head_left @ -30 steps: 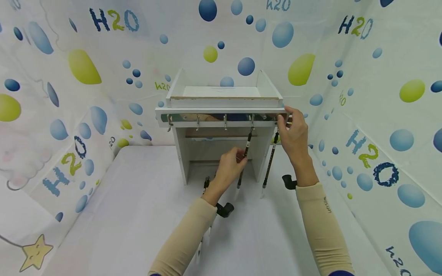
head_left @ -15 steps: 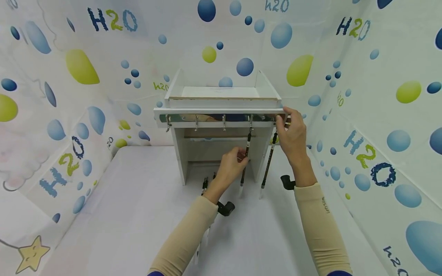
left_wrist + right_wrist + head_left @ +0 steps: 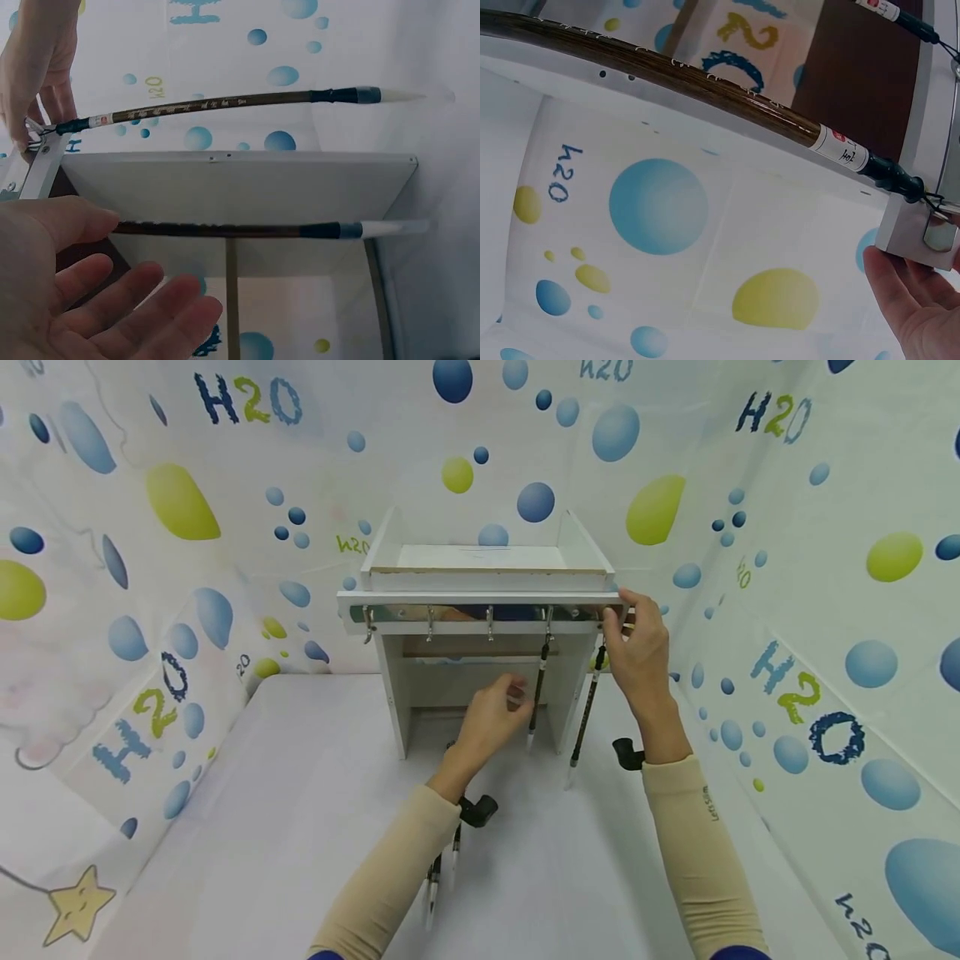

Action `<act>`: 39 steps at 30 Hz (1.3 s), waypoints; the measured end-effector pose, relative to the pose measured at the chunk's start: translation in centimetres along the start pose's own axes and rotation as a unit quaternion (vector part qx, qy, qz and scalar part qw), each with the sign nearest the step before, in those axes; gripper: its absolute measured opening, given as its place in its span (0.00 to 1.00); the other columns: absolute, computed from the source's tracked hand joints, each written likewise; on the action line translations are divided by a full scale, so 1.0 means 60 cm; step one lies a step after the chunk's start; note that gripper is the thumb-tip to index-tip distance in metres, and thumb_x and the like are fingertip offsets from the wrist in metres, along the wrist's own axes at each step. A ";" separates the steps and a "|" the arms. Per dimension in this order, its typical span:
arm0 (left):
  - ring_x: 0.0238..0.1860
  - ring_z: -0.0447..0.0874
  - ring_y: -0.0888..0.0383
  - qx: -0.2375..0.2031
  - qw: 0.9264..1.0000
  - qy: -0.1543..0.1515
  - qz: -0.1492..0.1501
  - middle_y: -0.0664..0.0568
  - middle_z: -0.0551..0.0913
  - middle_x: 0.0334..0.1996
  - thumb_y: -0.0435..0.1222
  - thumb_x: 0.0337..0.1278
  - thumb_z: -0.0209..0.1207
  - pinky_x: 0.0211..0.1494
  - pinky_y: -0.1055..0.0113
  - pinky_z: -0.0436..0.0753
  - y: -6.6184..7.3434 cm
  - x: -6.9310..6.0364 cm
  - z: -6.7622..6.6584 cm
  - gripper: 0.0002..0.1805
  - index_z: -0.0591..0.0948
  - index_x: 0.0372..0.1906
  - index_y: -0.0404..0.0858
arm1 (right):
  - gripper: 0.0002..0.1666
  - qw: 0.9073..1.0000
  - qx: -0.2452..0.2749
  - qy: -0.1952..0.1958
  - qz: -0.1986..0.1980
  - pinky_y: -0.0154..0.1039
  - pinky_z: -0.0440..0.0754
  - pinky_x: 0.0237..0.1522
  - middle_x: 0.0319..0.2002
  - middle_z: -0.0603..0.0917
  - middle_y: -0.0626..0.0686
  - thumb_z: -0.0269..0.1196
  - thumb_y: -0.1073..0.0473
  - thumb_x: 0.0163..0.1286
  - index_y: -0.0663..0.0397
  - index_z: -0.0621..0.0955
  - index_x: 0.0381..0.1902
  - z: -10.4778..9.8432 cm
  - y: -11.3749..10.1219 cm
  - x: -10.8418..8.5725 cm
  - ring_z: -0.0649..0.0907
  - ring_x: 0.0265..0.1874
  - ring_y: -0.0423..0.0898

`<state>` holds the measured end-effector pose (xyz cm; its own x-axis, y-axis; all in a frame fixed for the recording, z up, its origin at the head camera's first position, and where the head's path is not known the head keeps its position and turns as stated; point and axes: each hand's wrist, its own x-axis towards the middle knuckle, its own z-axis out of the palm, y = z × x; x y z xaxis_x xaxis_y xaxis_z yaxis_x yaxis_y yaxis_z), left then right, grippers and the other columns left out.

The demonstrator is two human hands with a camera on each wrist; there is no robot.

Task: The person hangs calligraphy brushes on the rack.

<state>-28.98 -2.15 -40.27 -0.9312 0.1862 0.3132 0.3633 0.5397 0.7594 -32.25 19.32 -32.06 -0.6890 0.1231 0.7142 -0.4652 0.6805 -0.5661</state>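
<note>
Two calligraphy brushes hang by loops from hooks on the white hook rail (image 3: pixel 450 628). My left hand (image 3: pixel 491 718) hovers just left of the inner brush (image 3: pixel 539 685), its fingers loosely bent and holding nothing. In the left wrist view the thumb overlaps the upper end of that brush (image 3: pixel 330 230); whether it touches cannot be told. My right hand (image 3: pixel 639 647) holds the right end of the rail between thumb and fingers, beside the outer brush (image 3: pixel 587 710). In the right wrist view this brush's (image 3: pixel 727 97) loop hangs on a hook near my fingers.
The rail fronts a white shelf unit (image 3: pixel 397 718) with a tray top (image 3: pixel 487 583). Several more brushes (image 3: pixel 433 881) lie on the white table (image 3: pixel 262 827), partly under my left forearm. Bare hooks (image 3: pixel 430 625) line the rail's left part. Patterned walls (image 3: pixel 300 485) enclose the table.
My left hand has let go of the inner brush and moved slightly left. That brush now hangs free, its tip shifted a little right. My right hand stays on the rail.
</note>
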 end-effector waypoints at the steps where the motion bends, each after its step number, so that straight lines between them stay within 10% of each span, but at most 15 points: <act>1: 0.47 0.88 0.50 0.009 1.000 0.001 0.000 0.45 0.85 0.53 0.42 0.66 0.60 0.47 0.57 0.87 -0.002 -0.003 -0.005 0.21 0.78 0.61 0.41 | 0.26 1.000 0.001 -0.001 0.000 0.51 0.84 0.54 0.61 0.78 0.63 0.55 0.53 0.77 0.63 0.73 0.65 0.000 0.000 -0.001 0.84 0.50 0.57; 22: 0.65 0.75 0.39 0.094 0.992 0.057 -0.065 0.39 0.74 0.66 0.53 0.64 0.59 0.61 0.42 0.78 -0.085 -0.096 -0.064 0.34 0.72 0.70 0.40 | 0.25 1.000 0.004 -0.003 0.003 0.51 0.85 0.54 0.61 0.78 0.63 0.55 0.54 0.77 0.64 0.73 0.64 -0.002 -0.002 -0.001 0.84 0.50 0.58; 39: 0.57 0.78 0.38 0.082 0.984 0.051 -0.149 0.34 0.75 0.60 0.50 0.67 0.58 0.55 0.45 0.81 -0.230 -0.155 -0.016 0.35 0.68 0.70 0.32 | 0.25 1.000 0.003 -0.007 0.001 0.52 0.85 0.53 0.60 0.78 0.64 0.56 0.54 0.77 0.64 0.73 0.65 -0.005 -0.004 -0.001 0.83 0.50 0.57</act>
<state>-25.32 -12.11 -53.08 -0.9850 -0.0800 0.1531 0.0575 0.6843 0.7269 -31.94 19.35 -31.86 -0.6982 0.1136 0.7069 -0.4675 0.6754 -0.5703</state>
